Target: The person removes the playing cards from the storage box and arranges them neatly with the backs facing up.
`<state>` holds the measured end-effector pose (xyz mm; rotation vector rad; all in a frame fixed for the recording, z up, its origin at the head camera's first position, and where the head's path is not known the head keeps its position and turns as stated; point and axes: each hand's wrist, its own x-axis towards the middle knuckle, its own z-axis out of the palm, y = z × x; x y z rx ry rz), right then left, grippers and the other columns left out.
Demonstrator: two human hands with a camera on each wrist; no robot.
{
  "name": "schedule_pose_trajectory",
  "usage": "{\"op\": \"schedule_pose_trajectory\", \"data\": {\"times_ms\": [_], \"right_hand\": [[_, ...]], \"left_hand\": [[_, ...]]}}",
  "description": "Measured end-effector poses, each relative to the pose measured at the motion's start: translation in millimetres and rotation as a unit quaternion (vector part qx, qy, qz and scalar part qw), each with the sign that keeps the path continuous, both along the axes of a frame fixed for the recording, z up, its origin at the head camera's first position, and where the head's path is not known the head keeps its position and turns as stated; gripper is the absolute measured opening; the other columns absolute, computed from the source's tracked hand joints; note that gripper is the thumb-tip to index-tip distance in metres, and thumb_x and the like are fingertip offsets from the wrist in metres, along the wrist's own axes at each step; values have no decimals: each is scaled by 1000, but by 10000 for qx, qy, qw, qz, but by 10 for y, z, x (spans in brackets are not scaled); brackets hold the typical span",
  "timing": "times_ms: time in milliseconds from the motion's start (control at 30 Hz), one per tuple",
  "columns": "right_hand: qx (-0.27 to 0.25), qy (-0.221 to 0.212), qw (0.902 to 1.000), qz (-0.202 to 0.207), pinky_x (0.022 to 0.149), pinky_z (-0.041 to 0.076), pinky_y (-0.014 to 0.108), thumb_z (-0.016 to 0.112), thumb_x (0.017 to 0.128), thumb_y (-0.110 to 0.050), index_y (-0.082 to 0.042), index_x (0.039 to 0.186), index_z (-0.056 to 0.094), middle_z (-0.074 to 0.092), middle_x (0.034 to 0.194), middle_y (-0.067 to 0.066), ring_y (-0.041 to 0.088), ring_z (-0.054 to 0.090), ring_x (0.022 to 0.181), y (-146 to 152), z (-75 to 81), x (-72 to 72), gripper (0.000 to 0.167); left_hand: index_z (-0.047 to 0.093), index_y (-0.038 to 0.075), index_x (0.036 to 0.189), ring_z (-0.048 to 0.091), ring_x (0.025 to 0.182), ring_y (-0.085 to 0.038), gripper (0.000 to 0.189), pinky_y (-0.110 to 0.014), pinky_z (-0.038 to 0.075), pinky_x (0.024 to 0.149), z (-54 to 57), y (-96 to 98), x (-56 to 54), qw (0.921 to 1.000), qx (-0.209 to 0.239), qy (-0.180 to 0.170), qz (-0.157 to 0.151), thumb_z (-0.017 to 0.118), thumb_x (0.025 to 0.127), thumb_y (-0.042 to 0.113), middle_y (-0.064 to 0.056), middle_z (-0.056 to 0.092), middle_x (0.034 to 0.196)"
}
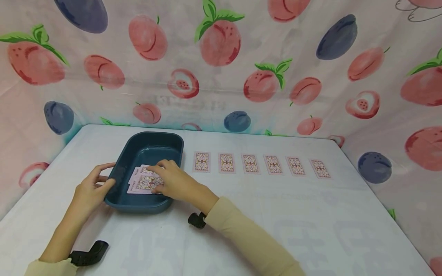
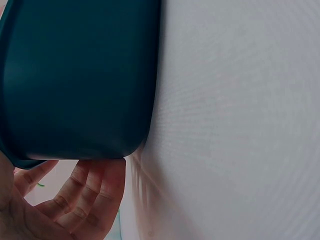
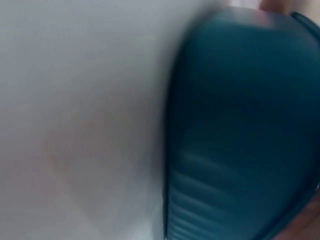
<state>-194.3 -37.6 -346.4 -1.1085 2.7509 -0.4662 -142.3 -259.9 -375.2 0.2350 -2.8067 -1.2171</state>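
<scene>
A dark teal tray (image 1: 148,209) stands at the left of the table, with overlapping playing cards (image 1: 146,183) face down inside. My left hand (image 1: 91,188) holds its left side. In the left wrist view, the fingers (image 2: 107,195) meet the outside wall of the tray (image 2: 80,85). Reaching over the tray's right rim, my right hand (image 1: 176,182) pinches a playing card between thumb and fingers at the right end of the pile, covering part of it. The right wrist view is blurred and shows mainly the tray's outer wall (image 3: 240,115).
Several face-down playing cards lie in a spaced row right of the tray, from the nearest card (image 1: 202,161) to the farthest (image 1: 320,169). A white cloth covers the table (image 1: 241,218). Behind it hangs a fruit-patterned curtain (image 1: 214,88).
</scene>
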Motion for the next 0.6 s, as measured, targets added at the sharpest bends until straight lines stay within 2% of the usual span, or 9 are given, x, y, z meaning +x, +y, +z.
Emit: {"op": "schedule_pose_trajectory", "data": {"times_ms": [200,367,600], "right_hand": [[510,383,9980,29,98,42,26,65,85,-35,-26,140,42,47,133,1,15,44,118,-163,-29,-19,60],[1154,595,9914,-168,89,47,28,63,86,-38,-30,136,45,49,130,-1,14,45,112,-300,-77,-35,54],[1702,755,9818,-385,89,46,28,59,85,-49,-33,132,48,55,120,-4,12,50,104,-390,-140,-34,51]], "left_hand": [[33,10,143,59,97,-46,51,-51,54,74,-15,-8,-8,10000,-23,60,-27,43,95,25,-34,54,115],[33,10,143,59,97,-47,51,-53,53,74,-26,-13,-16,10000,-22,72,-65,43,95,25,-35,54,115],[32,10,144,58,97,-47,52,-51,54,72,-37,-22,-17,10000,-20,37,-44,43,95,26,-35,53,116]]}}
